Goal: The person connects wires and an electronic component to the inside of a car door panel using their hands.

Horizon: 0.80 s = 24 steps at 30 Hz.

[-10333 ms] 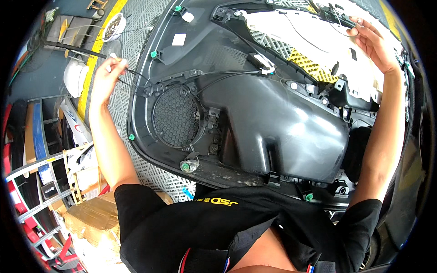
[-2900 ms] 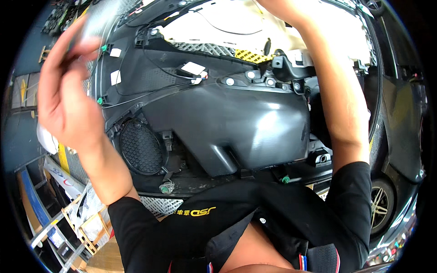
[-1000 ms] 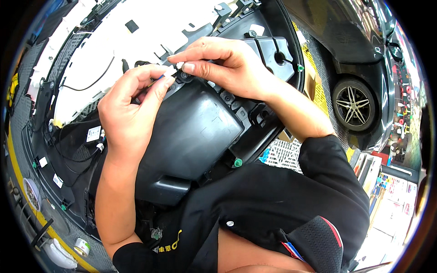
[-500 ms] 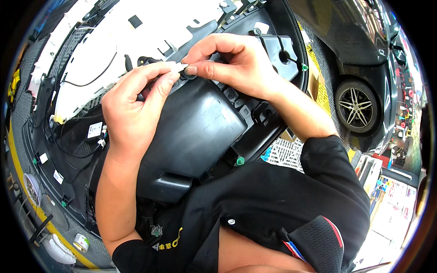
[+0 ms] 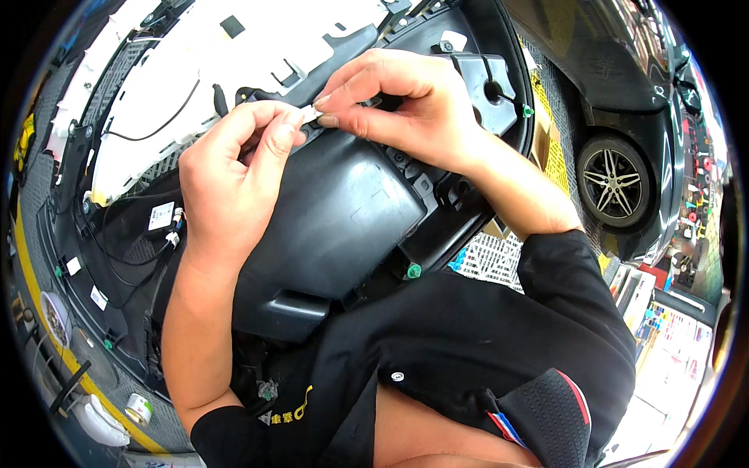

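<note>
Between the fingertips of both hands is a small white piece [image 5: 310, 115], too small to name for sure. My left hand [image 5: 238, 164] pinches one end of it with thumb and index finger. From the other side, my right hand [image 5: 406, 105] closes its thumb and index finger on it. Both hands are above a large black plastic car door panel [image 5: 343, 203] with white padding [image 5: 257, 47] along its far side. A thin black cable [image 5: 160, 129] lies across the padding. What lies directly under the fingers is partly hidden.
Left on the panel sits a small black module with a white label [image 5: 161, 216], with wires. Green clips [image 5: 413, 271] stick out along the panel's edge. A dark car with a wheel [image 5: 613, 182] stands at the right. A small can [image 5: 139, 409] is on the floor at lower left.
My left fingers have curled in closer around the white piece, and less of it shows. The right hand stays pinched, with its fingers slightly shifted. The whole view has moved slightly.
</note>
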Available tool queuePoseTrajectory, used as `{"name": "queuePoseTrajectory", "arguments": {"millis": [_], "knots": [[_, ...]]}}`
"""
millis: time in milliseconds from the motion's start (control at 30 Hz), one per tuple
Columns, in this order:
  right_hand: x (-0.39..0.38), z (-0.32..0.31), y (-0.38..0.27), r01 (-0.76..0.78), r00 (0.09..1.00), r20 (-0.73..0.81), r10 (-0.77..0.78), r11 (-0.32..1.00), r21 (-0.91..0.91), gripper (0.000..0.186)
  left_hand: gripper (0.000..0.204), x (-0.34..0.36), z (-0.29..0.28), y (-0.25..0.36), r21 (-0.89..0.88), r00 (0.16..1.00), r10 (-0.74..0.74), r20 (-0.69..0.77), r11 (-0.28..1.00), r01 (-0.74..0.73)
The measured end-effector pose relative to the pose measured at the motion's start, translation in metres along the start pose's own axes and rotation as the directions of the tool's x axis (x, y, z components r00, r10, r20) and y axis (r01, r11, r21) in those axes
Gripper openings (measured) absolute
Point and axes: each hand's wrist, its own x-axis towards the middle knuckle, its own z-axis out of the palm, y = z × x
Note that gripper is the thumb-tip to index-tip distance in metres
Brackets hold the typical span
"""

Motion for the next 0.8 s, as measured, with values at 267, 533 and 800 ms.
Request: {"name": "queuePoseTrajectory", "arguments": {"millis": [267,533,800], "knots": [[-0.0018,-0.0004,-0.0023,0.008,0.999,0.042,-0.006,0.999,-0.052,0.016,0.019,0.0007,-0.0046,0.0017,0.075,0.997,-0.030,0.070,0.997,0.025],[-0.0006,-0.0025,-0.0010,0.017,0.997,0.071,-0.014,0.999,-0.039,0.018,0.020,0.0005,-0.0053,0.0000,0.071,0.999,-0.020,0.038,0.997,0.017],[-0.0010,-0.0007,-0.0009,0.087,0.993,0.094,-0.072,0.982,-0.165,0.018,0.017,-0.0008,-0.0056,0.0000,0.076,0.996,-0.032,0.080,0.997,0.026]]}}
